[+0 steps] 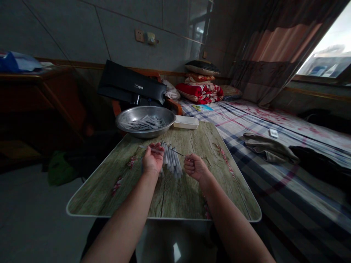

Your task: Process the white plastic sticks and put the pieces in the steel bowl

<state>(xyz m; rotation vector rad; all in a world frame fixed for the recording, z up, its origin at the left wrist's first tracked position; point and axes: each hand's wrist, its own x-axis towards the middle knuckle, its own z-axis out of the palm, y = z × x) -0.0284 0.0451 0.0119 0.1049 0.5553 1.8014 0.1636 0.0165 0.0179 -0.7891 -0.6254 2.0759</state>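
Observation:
My left hand (pixel 153 157) is palm up, its fingers curled around a slim translucent tube (pixel 143 147) that pokes out to the left. My right hand (pixel 196 167) is closed in a fist on the end of a thin dark stick (pixel 178 153), which points left toward my left hand. Whether the stick enters the tube I cannot tell. Between my hands, on the wood-patterned table (pixel 109 197), lies a row of slim clear sleeves (pixel 171 160) with dark tips. Behind them a steel basin (pixel 120 122) holds many similar slender pieces.
A white plastic tray (pixel 186 122) stands beside the basin at the table's far edge. Beyond the basin a black monitor-like panel (pixel 131 86) leans on a wooden chair. To the right is a bed (pixel 238 120) with folded quilts (pixel 200 91), a grey cloth (pixel 267 148) and a small white object (pixel 273 133).

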